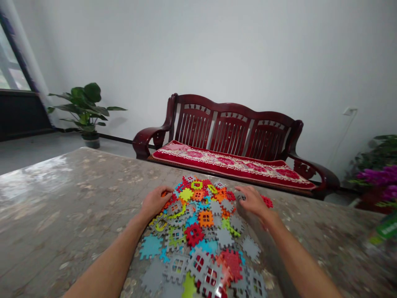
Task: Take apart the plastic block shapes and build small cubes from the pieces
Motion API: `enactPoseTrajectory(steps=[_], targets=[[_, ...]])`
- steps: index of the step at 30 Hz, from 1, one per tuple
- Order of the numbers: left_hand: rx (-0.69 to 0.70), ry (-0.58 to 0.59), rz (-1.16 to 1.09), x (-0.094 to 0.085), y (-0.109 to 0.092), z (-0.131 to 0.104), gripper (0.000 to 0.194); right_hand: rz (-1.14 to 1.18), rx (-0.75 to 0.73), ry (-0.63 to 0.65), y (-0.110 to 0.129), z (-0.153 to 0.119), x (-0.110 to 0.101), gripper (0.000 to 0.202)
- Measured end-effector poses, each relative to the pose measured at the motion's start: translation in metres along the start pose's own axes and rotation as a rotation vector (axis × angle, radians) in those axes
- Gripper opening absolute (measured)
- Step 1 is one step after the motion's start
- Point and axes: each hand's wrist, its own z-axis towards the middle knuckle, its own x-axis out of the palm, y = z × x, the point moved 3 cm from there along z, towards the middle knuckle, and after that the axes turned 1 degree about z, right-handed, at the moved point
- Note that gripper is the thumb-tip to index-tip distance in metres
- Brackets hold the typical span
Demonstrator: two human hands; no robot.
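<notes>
A wide pile of flat plastic puzzle pieces [206, 218] in grey, red, orange, blue and green lies on the table [93, 198]. My left hand [155, 202] rests at the pile's upper left edge, its fingers curled over a few orange and red pieces; what it holds, if anything, is hidden. At the upper right edge is my right hand [252, 200], its fingers apart, beside a dark grey piece [241, 198]. One red piece [267, 201] lies just beyond that hand.
Behind the table stands a dark red wooden bench [235, 128] with a red patterned cover [232, 162]. A potted plant [88, 109] is at the back left. Purple flowers [380, 177] and a blurred clear object with a green label [387, 227] are at the right.
</notes>
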Motion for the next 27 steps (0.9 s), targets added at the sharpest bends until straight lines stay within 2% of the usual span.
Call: enactPoseTrajectory(steps=[5, 8, 13, 16, 20, 27], targets=[[-0.016, -0.002, 0.004, -0.001, -0.003, -0.002, 0.027, 0.137, -0.049, -0.035, 0.057, 0.025, 0.005, 0.047], [-0.013, -0.013, -0.005, -0.001, -0.004, -0.003, 0.025, 0.14, -0.083, -0.007, 0.097, 0.047, 0.014, 0.04], [-0.024, -0.02, -0.005, -0.001, -0.004, -0.004, 0.024, 0.114, -0.117, 0.029, 0.162, 0.087, 0.03, 0.041], [-0.022, -0.025, -0.019, -0.001, -0.003, -0.004, 0.024, 0.081, -0.112, 0.054, 0.19, 0.107, 0.038, 0.044], [0.005, -0.031, -0.038, 0.0, -0.003, -0.004, 0.022, 0.039, -0.086, 0.108, 0.209, 0.125, 0.047, 0.044], [0.01, -0.043, -0.042, 0.0, -0.002, -0.004, 0.022, 0.118, -0.11, 0.171, 0.212, 0.131, 0.054, 0.031]])
